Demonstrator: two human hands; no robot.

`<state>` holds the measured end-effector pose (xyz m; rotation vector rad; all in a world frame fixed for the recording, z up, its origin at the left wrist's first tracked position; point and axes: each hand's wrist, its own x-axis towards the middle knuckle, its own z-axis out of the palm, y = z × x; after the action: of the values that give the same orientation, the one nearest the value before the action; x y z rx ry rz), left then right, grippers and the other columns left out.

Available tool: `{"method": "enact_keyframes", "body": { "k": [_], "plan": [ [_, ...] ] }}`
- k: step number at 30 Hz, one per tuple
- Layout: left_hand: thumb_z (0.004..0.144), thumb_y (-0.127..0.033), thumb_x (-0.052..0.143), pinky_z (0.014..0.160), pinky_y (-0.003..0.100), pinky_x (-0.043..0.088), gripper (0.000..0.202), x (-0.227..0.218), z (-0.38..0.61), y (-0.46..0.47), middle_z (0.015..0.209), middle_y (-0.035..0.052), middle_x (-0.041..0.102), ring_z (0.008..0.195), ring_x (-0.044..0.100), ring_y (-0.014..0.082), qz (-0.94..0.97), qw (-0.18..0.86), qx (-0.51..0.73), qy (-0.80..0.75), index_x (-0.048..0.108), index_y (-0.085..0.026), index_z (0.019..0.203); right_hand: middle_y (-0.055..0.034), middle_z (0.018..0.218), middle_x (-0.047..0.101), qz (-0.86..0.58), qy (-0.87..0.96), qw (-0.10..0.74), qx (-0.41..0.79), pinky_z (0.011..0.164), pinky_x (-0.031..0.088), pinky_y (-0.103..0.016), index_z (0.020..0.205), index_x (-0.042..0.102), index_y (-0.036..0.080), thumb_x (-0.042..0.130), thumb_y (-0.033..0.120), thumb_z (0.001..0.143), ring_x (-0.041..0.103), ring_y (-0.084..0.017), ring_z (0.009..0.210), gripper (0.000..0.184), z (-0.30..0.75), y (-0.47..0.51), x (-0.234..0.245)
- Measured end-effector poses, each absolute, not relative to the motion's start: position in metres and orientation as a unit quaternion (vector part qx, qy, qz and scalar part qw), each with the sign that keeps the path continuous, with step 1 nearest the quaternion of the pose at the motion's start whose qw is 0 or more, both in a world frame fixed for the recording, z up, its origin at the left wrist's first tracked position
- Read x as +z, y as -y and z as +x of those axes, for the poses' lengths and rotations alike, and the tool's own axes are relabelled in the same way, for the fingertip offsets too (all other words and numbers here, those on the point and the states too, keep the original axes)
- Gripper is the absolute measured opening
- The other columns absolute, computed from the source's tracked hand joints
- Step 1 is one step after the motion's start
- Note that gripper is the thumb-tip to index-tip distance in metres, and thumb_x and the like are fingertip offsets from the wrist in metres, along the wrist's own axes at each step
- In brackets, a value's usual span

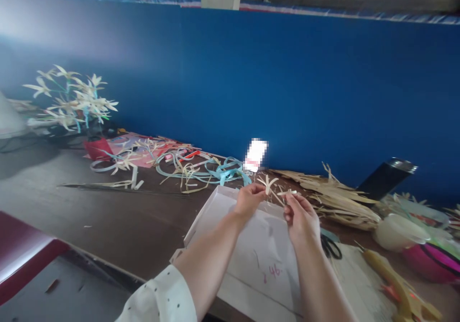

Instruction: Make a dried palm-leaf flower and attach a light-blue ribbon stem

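Observation:
My left hand is closed, its thumb and fingers pinching a small pale flower of dried leaf strips by its base. The petals spread upward from the fingertips, and a thin stalk slants down to the right. Close beside it, my right hand pinches a narrow cream petal strip that points left toward the flower. The two hands are slightly apart. Both are over the far edge of a white cardboard box with pink handwriting on it.
Behind the hands are a blurred-out phone and blue ribbons. Dried leaves, a black flask, scissors, a yellow glue gun and bowls lie right. Finished-looking flowers stand left, before a blue partition.

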<state>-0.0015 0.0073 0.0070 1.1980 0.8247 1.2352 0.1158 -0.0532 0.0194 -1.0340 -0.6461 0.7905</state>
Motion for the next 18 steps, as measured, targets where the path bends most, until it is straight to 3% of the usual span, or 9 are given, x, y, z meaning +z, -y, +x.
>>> {"method": "enact_keyframes", "body": {
  "k": [6,18],
  "plan": [
    [0.060,-0.049,0.071,0.062,0.024,0.039,0.038,0.0150,-0.0038,-0.0013,0.065,0.0004,0.056,0.060,0.049,0.0089,0.518,0.609,0.518,-0.303,0.061,-0.013,0.069,0.0020,0.069,0.059,-0.459,0.313,0.735,0.390,0.036,0.026,-0.015,0.074,0.060,0.018,0.080,0.031,0.058,0.042,-0.004,0.046,0.028,0.1120,0.0549,0.0210],
    [0.058,-0.044,0.075,0.062,0.022,0.039,0.038,0.0098,-0.0044,-0.0054,0.064,-0.0007,0.054,0.060,0.047,0.0072,0.529,0.641,0.498,-0.250,0.059,-0.011,0.070,0.0041,0.059,0.053,-0.472,0.361,0.709,0.381,0.038,0.026,-0.018,0.072,0.057,0.018,0.079,0.036,0.058,0.039,-0.005,0.045,0.032,0.1065,0.0580,0.0244]
  ]
}}
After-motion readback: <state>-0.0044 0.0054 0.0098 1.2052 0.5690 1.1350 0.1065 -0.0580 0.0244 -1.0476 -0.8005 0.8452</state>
